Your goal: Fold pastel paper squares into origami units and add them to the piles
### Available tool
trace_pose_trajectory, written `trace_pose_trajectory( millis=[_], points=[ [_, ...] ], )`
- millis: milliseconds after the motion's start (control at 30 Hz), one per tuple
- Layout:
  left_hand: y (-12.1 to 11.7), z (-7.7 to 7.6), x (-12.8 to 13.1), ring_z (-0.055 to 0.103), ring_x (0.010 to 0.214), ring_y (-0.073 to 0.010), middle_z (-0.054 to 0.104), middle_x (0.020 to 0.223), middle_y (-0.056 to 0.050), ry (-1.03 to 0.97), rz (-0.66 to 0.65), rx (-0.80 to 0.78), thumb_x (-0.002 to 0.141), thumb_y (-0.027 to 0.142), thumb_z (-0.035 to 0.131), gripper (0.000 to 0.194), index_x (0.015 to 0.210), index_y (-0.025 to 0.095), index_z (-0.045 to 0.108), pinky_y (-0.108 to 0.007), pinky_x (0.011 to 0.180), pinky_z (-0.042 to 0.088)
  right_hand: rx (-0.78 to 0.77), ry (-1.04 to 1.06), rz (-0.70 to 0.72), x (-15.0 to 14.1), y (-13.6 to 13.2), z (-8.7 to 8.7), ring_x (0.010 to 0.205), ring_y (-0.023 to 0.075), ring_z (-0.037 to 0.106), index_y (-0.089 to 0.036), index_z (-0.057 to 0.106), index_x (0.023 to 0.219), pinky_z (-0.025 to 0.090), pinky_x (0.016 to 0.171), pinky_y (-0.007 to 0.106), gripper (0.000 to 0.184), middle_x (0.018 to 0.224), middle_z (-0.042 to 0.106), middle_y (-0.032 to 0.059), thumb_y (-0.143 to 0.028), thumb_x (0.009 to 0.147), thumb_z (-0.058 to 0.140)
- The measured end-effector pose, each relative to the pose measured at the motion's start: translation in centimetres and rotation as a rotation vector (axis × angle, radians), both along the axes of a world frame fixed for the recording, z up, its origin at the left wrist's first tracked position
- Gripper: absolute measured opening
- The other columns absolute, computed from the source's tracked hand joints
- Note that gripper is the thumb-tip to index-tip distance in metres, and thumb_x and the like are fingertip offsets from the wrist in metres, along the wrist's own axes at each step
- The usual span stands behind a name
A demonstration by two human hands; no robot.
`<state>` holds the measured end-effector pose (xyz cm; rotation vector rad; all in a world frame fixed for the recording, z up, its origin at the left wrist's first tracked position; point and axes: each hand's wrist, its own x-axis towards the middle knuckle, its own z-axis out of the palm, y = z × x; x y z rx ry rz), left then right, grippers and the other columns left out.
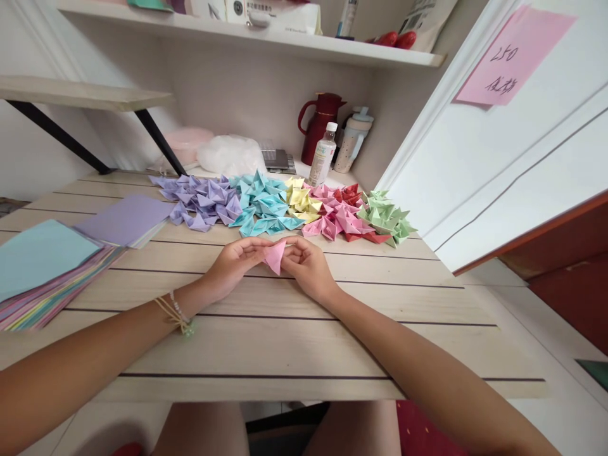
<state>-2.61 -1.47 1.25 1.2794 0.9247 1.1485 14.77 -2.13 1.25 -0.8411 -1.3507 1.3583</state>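
Between my two hands is a small piece of folded pink paper, pointing downward above the slatted table. My left hand pinches its left side, and bracelets circle that wrist. On the other side, the fingers of my right hand are closed on the right edge of the same paper. Just beyond my hands lie folded paper boats in colour groups: purple boats, blue boats, yellow boats, pink boats, red boats and green boats.
At the left lie a stack of coloured paper and purple sheets. Behind the boats stand a bottle, a dark red jug and a pale tumbler. A small raised shelf overhangs the table's back left.
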Motion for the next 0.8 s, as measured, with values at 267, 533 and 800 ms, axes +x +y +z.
trace_pose_trajectory(
  millis=[267,533,800],
  points=[
    [-0.49,0.69,0.08,0.064,0.070,-0.0140,0.068,0.085,-0.004,-0.011,-0.039,-0.092,0.070,0.039,0.075,0.037,0.097,0.016,0.065,-0.028,0.066,0.054,0.191,-0.049,-0.167,0.09,-0.05,-0.07,0.083,0.0179,0.066,-0.022,0.072,0.081,0.053,0.074,0.031,0.012,0.094,0.072,0.0053,-0.023,0.072,0.064],
    [-0.19,0.36,0.01,0.066,0.073,-0.0154,0.070,0.085,-0.006,-0.010,-0.031,-0.094,0.069,0.032,0.077,0.028,0.088,0.015,0.066,-0.031,0.072,0.055,0.192,-0.131,-0.157,0.64,0.25,0.38,0.097,0.0192,0.064,-0.023,0.075,0.089,0.050,0.089,0.034,0.022,0.099,0.073,0.0034,-0.023,0.079,0.054],
    [-0.60,0.37,0.15,0.066,0.091,-0.0221,0.072,0.092,-0.008,0.261,0.021,0.158,0.072,0.037,0.073,0.025,0.086,0.017,0.070,-0.036,0.086,0.052,0.122,-0.193,-0.142,0.55,0.31,0.31,0.073,0.0154,0.064,-0.019,0.068,0.101,0.052,0.065,0.027,0.035,0.087,0.071,0.0054,-0.039,0.072,0.072]
  ],
)
